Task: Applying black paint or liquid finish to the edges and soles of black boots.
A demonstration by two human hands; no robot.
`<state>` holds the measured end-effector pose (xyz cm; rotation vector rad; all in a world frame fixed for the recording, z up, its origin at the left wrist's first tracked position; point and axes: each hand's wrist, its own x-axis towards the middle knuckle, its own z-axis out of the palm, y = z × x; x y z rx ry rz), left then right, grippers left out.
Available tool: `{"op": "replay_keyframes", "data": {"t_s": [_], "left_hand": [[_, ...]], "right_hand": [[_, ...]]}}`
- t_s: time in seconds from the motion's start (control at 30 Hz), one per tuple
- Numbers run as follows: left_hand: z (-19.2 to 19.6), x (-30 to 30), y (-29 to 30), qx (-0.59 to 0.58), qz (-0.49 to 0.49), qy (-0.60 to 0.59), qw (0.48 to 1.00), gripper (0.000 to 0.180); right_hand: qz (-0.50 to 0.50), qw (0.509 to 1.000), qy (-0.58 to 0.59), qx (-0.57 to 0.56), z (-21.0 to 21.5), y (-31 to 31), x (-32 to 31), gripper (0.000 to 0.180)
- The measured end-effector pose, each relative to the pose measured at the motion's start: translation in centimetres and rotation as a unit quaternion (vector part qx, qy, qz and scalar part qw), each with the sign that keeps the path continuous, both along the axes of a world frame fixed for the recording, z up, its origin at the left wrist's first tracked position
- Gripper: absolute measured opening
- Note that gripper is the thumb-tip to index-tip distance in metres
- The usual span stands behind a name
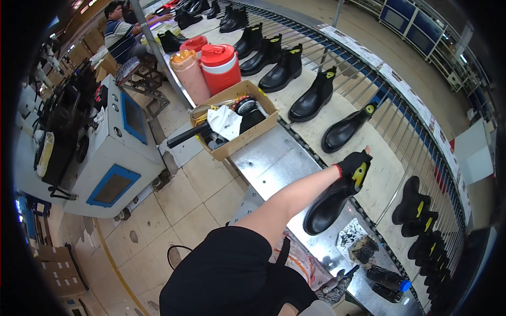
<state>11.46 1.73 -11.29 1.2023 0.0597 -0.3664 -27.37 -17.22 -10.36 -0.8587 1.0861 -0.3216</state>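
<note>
My left hand (354,164), in a black glove with a red cuff and a bare fingertip showing, grips the top of a black ankle boot (328,210). The boot's yellow lining shows beside the fingers, and its toe points toward me over the metal ledge. Lower down, my right hand (334,289) wears a grey patterned glove. It is closed on a thin dark-handled tool (350,272) whose kind I cannot make out. Near it on the ledge lie a dark, stained sponge-like lump (363,248) and a dark bottle with a blue cap (389,278).
Black boots (345,131) line the pale conveyor (387,174) beside metal rollers, with more at the right (416,210). A cardboard box (247,134) of tools and red drink jugs (219,68) stand left. A machine (113,152) and a seated person (124,37) are farther off.
</note>
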Motion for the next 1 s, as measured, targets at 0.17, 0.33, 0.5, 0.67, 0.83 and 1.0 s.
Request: {"op": "replay_keyframes", "data": {"t_s": [0.17, 0.33, 0.5, 0.67, 0.83, 1.0], "left_hand": [[2.0, -1.9, 0.5, -0.018, -0.049, -0.007, 0.999, 0.068], [1.4, -2.3, 0.5, 0.037, -0.057, -0.011, 0.998, 0.052], [3.6, -3.0, 1.2, -0.126, -0.098, -0.143, 0.977, 0.049], [11.0, -6.3, 2.7, -0.220, -0.195, -0.446, 0.845, 0.076], [13.9, -10.1, 3.2, -0.189, -0.289, -0.439, 0.829, 0.082], [15.0, -12.1, 1.5, -0.179, -0.346, -0.443, 0.807, 0.082]], "right_hand": [[0.042, 0.996, 0.014, 0.073, 3.7, 0.4, -1.0, 0.037], [0.118, 0.955, -0.223, 0.156, 1.7, -0.6, -2.8, 0.046], [0.049, 0.991, -0.121, 0.011, 3.2, 1.0, -1.6, 0.042], [0.030, 0.987, -0.123, 0.099, 3.6, 0.1, -1.2, 0.030], [0.099, 0.957, -0.237, 0.133, 10.1, -0.2, -0.4, 0.059], [0.357, 0.911, -0.185, -0.094, 16.9, -2.8, 1.2, 0.081]]}}
